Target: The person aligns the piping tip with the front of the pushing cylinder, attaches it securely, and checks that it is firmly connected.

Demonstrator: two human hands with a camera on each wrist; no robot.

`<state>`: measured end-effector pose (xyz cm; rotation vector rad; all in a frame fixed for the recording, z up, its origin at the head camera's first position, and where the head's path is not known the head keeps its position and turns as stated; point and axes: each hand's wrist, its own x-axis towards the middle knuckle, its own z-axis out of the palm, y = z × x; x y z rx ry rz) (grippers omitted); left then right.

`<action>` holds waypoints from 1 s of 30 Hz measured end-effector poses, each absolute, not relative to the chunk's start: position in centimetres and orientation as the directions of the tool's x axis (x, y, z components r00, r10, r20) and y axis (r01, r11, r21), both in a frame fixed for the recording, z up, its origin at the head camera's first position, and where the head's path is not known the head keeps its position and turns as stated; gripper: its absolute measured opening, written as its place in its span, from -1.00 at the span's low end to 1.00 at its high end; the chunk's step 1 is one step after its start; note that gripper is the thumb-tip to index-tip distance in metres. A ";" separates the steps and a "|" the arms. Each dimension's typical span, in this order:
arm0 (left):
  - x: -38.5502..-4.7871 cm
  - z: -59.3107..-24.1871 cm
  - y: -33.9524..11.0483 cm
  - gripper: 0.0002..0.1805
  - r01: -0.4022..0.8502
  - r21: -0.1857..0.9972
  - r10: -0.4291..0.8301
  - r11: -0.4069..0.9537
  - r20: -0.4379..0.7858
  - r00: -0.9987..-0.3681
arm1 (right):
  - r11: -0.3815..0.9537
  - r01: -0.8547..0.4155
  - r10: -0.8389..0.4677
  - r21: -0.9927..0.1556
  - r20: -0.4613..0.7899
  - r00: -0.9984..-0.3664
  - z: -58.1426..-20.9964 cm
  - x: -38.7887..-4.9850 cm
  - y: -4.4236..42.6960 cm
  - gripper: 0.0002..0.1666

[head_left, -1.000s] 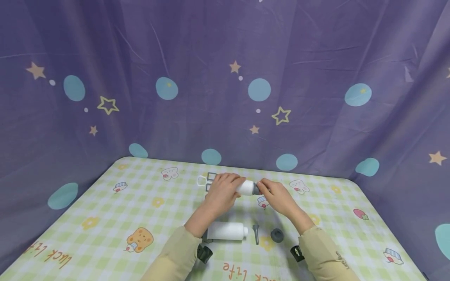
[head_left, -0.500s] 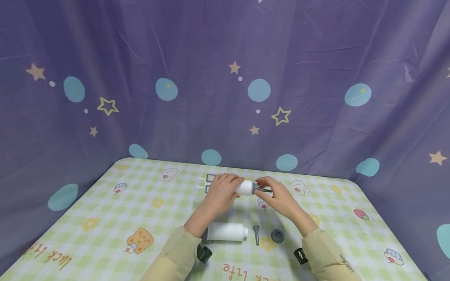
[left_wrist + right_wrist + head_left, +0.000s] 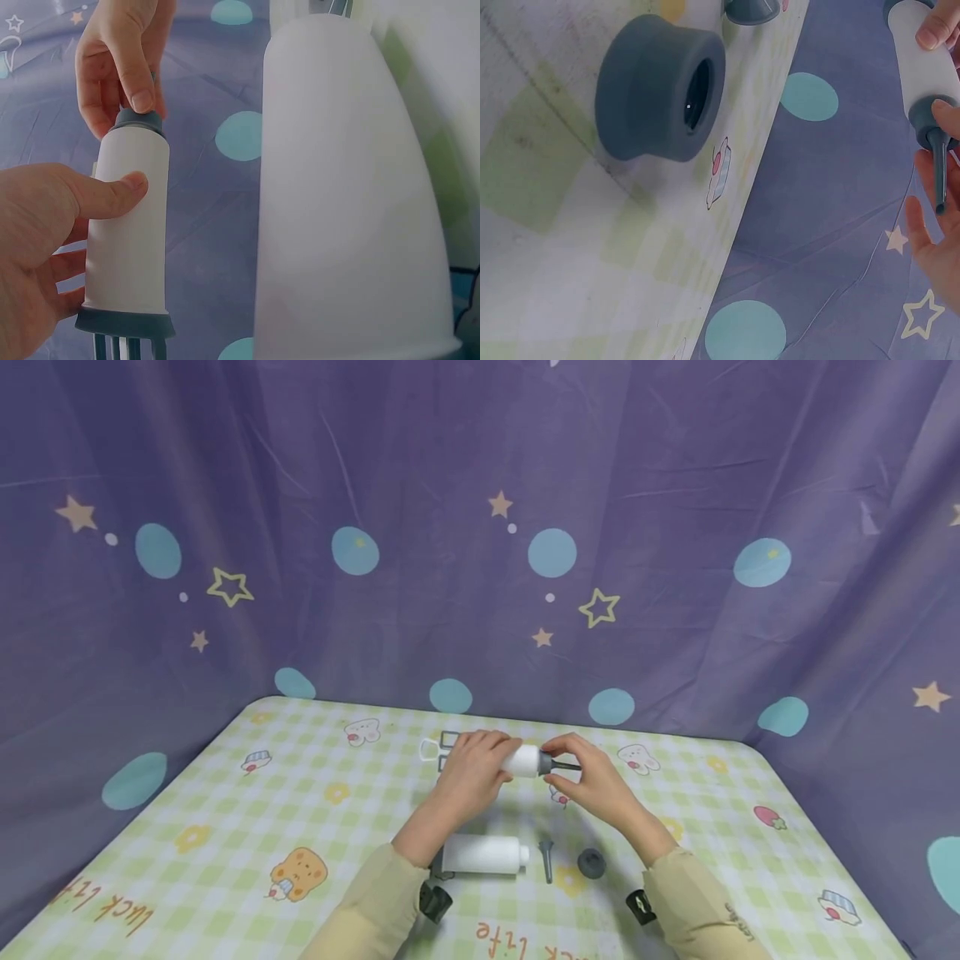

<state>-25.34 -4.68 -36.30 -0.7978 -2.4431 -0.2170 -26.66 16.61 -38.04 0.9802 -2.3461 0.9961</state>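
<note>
Purple curtain [image 3: 438,468] with stars and blue dots fills the upper frame, behind a bench [image 3: 225,843] under a green checked cloth. Near the centre, a white tube [image 3: 522,761] is held sideways: the left hand [image 3: 474,772] is wrapped round its body, and the right hand [image 3: 594,781] pinches the dark collar [image 3: 545,763] at its right end, from which a thin nozzle [image 3: 567,767] points right. Lower centre lie a second white tube [image 3: 482,854], a loose nozzle [image 3: 547,862] and a dark round cap [image 3: 592,863]. If turned askew, the collar might seat crookedly; a slack left grip could let the tube spin. Orange lettering [image 3: 123,910], lower left, seems to read "Luck life"; small print on the right sleeve [image 3: 686,885] is illegible.
</note>
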 end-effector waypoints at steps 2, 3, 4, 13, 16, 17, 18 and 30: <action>-25.3 -36.4 -4.7 -0.49 0.588 -0.017 0.498 0.809 0.551 -0.670 | 0.499 -0.732 -0.442 -0.463 0.591 -0.675 -38.1 -26.6 16.6 -0.54; -25.3 -36.4 -4.7 -0.49 0.588 -0.017 0.499 0.809 0.550 -0.670 | 0.501 -0.728 -0.440 -0.467 0.587 -0.680 -38.1 -26.6 16.6 -0.55; -25.2 -36.4 -4.7 -0.49 0.588 -0.018 0.499 0.808 0.550 -0.670 | 0.505 -0.723 -0.438 -0.471 0.582 -0.685 -38.2 -26.6 16.6 -0.55; -25.2 -36.3 -4.8 -0.49 0.578 -0.036 0.499 0.815 0.551 -0.669 | 0.543 -0.663 -0.422 -0.515 0.516 -0.746 -37.9 -26.4 16.6 -0.66; -25.2 -36.3 -4.8 -0.48 0.574 -0.036 0.498 0.818 0.544 -0.676 | 0.539 -0.652 -0.425 -0.534 0.496 -0.757 -37.9 -26.4 16.6 -0.68; -25.1 -36.3 -4.8 -0.48 0.573 -0.035 0.497 0.819 0.541 -0.678 | 0.536 -0.649 -0.427 -0.539 0.490 -0.760 -37.9 -26.4 16.6 -0.69; -25.1 -36.3 -4.8 -0.48 0.572 -0.033 0.497 0.820 0.539 -0.680 | 0.534 -0.644 -0.427 -0.547 0.483 -0.764 -37.9 -26.3 16.6 -0.69; -24.9 -36.1 -4.8 -0.49 0.578 -0.032 0.501 0.815 0.541 -0.675 | 0.565 -0.615 -0.426 -0.550 0.445 -0.788 -38.1 -26.6 16.5 -0.73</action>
